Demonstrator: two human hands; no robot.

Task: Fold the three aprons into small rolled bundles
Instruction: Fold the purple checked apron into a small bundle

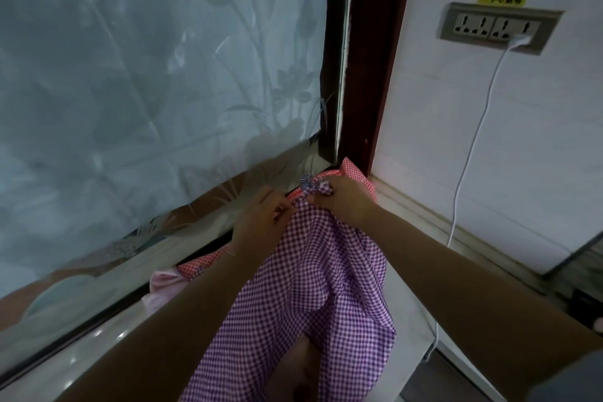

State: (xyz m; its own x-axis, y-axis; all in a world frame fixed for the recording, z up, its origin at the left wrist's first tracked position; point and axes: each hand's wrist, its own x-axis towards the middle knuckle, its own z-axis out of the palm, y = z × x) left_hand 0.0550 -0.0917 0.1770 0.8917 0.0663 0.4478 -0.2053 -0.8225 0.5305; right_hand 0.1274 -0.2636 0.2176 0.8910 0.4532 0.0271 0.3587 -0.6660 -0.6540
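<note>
Purple apron [313, 287]: nearest the lens, a purple-and-white checked cloth hanging from both hands down past the forearms, unfolded and loose.
Right hand [342, 202]: fingers curled round the bunched top of the purple apron, a small striped tie knot [310, 184] poking out just above the grip.
Left hand [261, 222]: pinching the same top edge just left of the right hand's grip; motion blur hides exactly which fingers.
Red apron [355, 176]: red-checked cloth behind the grip, against the window frame [368, 75]; more of it shows below the left wrist beside a pale pink cloth [166, 287], possibly the third apron.
Step in hand: likely gathering the purple apron for folding; no bundle is rolled yet.
Next move calls for: spreading it flat on the ledge [98, 359], folding it narrow, then rolling tightly.
</note>
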